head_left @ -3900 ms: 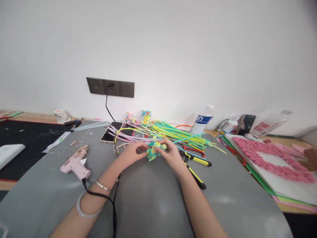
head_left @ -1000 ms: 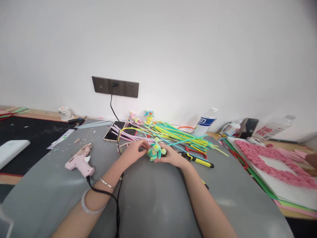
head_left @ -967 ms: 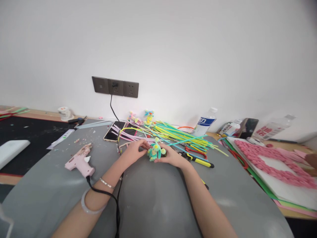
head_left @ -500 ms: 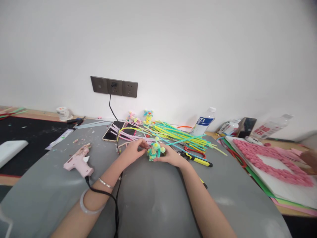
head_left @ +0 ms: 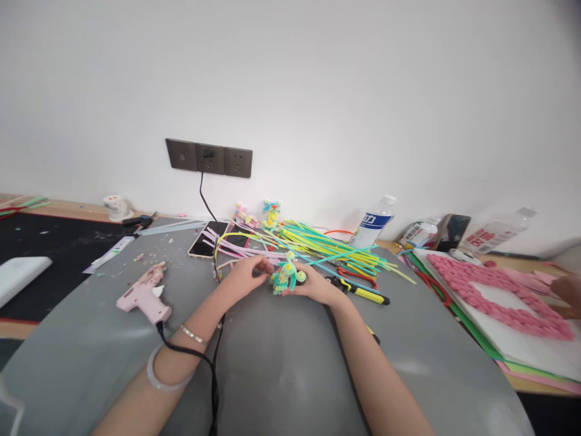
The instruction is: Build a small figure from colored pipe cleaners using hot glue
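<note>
A small green and yellow pipe-cleaner figure (head_left: 282,278) is held just above the grey table by my right hand (head_left: 315,286), whose fingers close round its right side. My left hand (head_left: 247,278) is at the figure's left, fingers bent in and thumb close to them. Whether its fingertips pinch a small part of the figure is too small to tell. Behind both hands lies a loose pile of yellow, green, blue and pink pipe cleaners (head_left: 336,245). Yellow-and-black handled pliers (head_left: 363,294) rest beside my right wrist, partly hidden by the arm.
At left lies a pink glue gun (head_left: 145,297), its black cord (head_left: 213,375) running under my left forearm. A phone (head_left: 206,240), two finished figures (head_left: 271,216) and a water bottle (head_left: 374,223) stand or lie behind. Another person's hand (head_left: 567,290) is by a pink braided piece (head_left: 494,297).
The figure has tilted and turned slightly to the right in my right hand. Both arms stay almost where they were.
</note>
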A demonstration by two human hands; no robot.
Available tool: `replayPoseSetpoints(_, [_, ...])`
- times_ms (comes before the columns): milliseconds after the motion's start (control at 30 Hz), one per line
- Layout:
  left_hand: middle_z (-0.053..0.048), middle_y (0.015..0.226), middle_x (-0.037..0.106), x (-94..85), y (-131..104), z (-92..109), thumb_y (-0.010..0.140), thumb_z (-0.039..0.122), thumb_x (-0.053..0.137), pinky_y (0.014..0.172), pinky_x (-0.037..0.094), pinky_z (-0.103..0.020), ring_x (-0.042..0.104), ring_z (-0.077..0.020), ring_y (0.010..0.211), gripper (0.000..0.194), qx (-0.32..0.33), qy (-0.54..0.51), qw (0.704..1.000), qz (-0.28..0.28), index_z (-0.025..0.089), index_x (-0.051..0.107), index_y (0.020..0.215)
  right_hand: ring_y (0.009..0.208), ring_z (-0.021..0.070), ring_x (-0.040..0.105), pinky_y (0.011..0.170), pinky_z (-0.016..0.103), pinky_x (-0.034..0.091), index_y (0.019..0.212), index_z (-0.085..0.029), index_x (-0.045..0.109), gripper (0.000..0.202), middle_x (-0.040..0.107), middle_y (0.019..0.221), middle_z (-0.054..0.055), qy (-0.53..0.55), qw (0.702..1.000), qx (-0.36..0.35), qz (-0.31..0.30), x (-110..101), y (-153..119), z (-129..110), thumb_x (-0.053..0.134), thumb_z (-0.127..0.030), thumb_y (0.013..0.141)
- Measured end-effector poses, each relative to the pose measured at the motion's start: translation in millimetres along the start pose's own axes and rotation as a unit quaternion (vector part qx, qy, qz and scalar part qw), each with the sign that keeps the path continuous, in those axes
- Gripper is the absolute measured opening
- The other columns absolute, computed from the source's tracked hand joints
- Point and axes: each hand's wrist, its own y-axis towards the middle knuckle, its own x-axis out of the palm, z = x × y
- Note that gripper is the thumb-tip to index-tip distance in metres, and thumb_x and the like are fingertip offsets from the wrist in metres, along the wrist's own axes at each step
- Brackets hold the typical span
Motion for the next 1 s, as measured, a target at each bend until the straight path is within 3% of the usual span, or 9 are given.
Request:
replayPoseSetpoints(433, [-0.004,0.091,0.076,-0.6,-0.1,1.2,0.075,0.007,0.060,0.085,0.056,-0.033,0.071,-0.0193,0.088,0.017,0.003,0.006,1.000,-0.007,0.019,0.067,0.086,0.091,0.0239,0.062,0.088,0.038,0.050,0.099,-0.018,0.070,0.047,0.071,0.098,0.006,0.008,1.000,0.009,0.006,-0.5,-0.3,2.0,0.085,-0.047,0.066])
replayPoseSetpoints(1000, [-0.008,0.096,0.077,-0.5,-0.9,-0.2,0.078,0.016,0.067,0.086,0.055,-0.035,0.071,-0.0218,0.090,0.015,-0.004,0.007,0.999,-0.034,0.016,0.072,0.092,0.092,0.0242,0.064,0.088,0.038,0.051,0.101,-0.018,0.070,0.045,0.072,0.097,0.006,0.028,0.999,0.016,0.007,0.8,-1.6,-3.1,0.084,-0.045,0.068])
